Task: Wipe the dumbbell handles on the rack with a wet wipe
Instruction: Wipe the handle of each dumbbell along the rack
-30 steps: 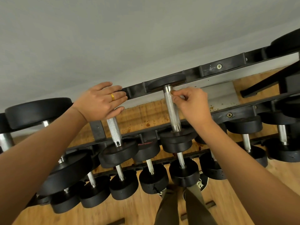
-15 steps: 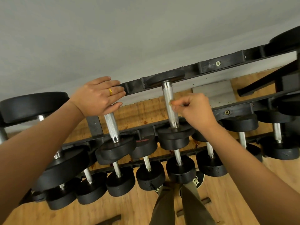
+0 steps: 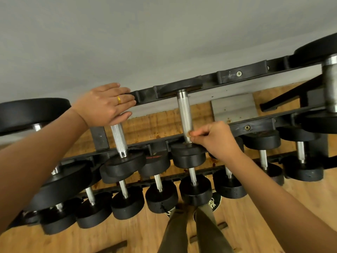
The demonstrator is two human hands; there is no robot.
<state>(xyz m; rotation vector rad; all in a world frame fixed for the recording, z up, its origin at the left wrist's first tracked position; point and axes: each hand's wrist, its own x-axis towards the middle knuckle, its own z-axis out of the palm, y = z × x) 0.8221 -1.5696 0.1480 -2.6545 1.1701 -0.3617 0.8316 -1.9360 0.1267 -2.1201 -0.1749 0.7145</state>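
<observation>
A black three-tier rack (image 3: 242,73) holds black-headed dumbbells with knurled steel handles. My right hand (image 3: 214,139) is at the near end of the middle top-tier dumbbell handle (image 3: 184,114), its fingers curled and pinching a small pale bit of wet wipe (image 3: 191,133) against the steel. Most of the wipe is hidden in my fingers. My left hand (image 3: 104,105) lies flat with straight fingers on the far end of the neighbouring dumbbell, whose handle (image 3: 119,139) shows below my palm.
Several smaller dumbbells (image 3: 195,190) fill the two lower tiers. A big dumbbell (image 3: 330,84) sits at the top right and another (image 3: 32,112) at the left. My legs and shoes (image 3: 175,232) stand on the wooden floor before the rack. A grey wall lies behind.
My right hand has slid along the middle handle from its far end to its near end. My left hand has stayed on the neighbouring dumbbell.
</observation>
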